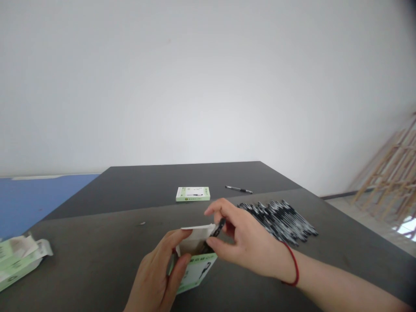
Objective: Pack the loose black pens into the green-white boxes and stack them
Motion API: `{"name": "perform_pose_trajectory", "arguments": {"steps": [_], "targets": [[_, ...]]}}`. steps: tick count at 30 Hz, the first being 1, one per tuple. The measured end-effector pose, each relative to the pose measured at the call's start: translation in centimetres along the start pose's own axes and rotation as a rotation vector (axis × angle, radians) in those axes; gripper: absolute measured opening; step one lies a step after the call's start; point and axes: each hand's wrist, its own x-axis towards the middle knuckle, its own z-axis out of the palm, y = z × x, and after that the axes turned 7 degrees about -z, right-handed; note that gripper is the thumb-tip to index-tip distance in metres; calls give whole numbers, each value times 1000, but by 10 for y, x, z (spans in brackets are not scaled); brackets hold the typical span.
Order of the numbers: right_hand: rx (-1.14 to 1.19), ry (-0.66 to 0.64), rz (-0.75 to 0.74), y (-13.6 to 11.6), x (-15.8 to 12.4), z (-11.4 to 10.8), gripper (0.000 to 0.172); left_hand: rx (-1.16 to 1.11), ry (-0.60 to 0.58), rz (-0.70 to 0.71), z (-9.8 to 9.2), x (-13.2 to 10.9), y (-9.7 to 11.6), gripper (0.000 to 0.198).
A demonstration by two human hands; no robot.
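Observation:
My left hand (159, 273) grips a small green and white carton (195, 266) near the table's front edge, its top flap open. My right hand (247, 245), with a red string round the wrist, pinches a black pen (217, 229) whose lower end is inside the carton's opening. A heap of several black pens (279, 219) lies on the table just right of my right hand.
A closed green and white box (193, 193) lies flat further back on the dark grey table (107, 242). A single pen (238, 189) lies behind it to the right. Opened flat cartons (19, 258) sit at the left edge. A wooden rack (390, 177) stands on the right.

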Motion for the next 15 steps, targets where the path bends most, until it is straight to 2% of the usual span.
{"name": "perform_pose_trajectory", "arguments": {"steps": [3, 6, 10, 13, 15], "targets": [[-11, 42, -134, 1, -3, -3, 24, 8, -1, -12, 1, -1, -1, 25], [-151, 33, -303, 5, -6, -1, 19, 19, 13, -49, 2, -2, -1, 27], [-434, -99, -520, 11, -10, 6, 24, 88, 15, -4, 0, -2, -5, 30], [-563, -172, -582, 14, -14, 9, 21, 116, -1, 26, -2, -3, -9, 31], [-583, -163, -590, 15, -17, 8, 20, 101, 3, -6, -1, -4, -13, 32]]}}
